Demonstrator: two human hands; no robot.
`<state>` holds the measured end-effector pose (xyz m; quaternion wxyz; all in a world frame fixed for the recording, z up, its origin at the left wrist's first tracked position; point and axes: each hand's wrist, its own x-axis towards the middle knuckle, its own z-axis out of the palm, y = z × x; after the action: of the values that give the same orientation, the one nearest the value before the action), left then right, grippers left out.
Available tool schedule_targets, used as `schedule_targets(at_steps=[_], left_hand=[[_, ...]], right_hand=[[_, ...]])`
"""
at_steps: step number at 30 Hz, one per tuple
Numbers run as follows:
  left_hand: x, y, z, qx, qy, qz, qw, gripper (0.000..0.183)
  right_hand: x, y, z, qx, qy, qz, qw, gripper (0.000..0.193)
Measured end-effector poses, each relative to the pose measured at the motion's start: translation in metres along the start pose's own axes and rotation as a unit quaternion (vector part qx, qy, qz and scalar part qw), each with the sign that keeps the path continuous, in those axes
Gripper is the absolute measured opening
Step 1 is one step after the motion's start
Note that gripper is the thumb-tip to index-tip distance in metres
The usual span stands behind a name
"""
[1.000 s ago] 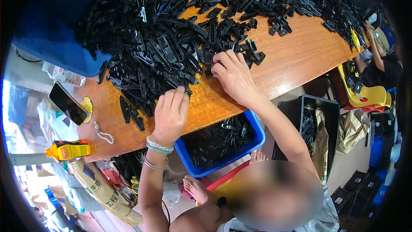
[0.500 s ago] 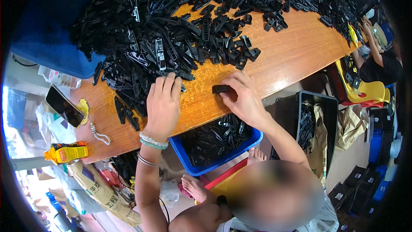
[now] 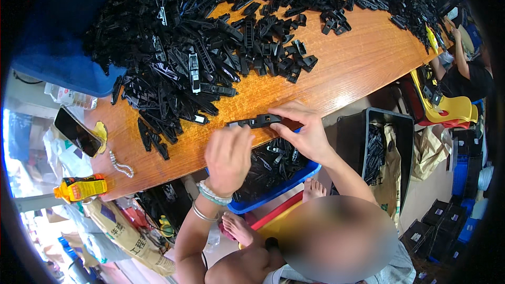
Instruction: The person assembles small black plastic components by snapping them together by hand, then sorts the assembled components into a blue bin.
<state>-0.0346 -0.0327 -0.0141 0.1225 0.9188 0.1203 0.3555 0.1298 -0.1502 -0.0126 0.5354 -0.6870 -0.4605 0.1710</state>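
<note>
Over the front edge of the wooden table, my right hand [image 3: 305, 130] pinches a short black plastic piece [image 3: 271, 119] between thumb and fingers. A slim, long black plastic part [image 3: 243, 123] lines up with it on the left, and the two touch end to end. My left hand [image 3: 229, 151], with bead bracelets at the wrist, closes on the left end of that long part; its fingertips are partly hidden and slightly blurred. Just beyond both hands spreads a big heap of similar black plastic parts [image 3: 158, 92]. Whether the two pieces are locked together I cannot tell.
Beneath the table edge sits a blue bin [image 3: 279, 194] holding black parts. A black crate [image 3: 406, 142] stands to the right. On the table's left lie a phone [image 3: 78, 131], a beaded strand [image 3: 122, 165] and a yellow bottle [image 3: 81, 188]. A co-worker [image 3: 465, 73] sits far right.
My left hand has left the heap's edge and come toward me and right, now at the long black part. My right hand has lowered slightly, bringing its short piece against that part.
</note>
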Motion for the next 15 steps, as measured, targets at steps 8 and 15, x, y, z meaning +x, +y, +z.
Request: schedule_targets(at_steps=[8,15], left_hand=[[0.010,-0.016,-0.004,-0.169,-0.029,-0.167,0.971,0.017],[0.015,-0.021,-0.008,-0.184,-0.039,-0.140,0.972,0.018]], right_hand=[[0.019,0.004,-0.010,-0.063,-0.102,-0.035,0.992,0.027],[0.019,-0.001,-0.003,-0.116,-0.149,-0.078,0.979,0.027]])
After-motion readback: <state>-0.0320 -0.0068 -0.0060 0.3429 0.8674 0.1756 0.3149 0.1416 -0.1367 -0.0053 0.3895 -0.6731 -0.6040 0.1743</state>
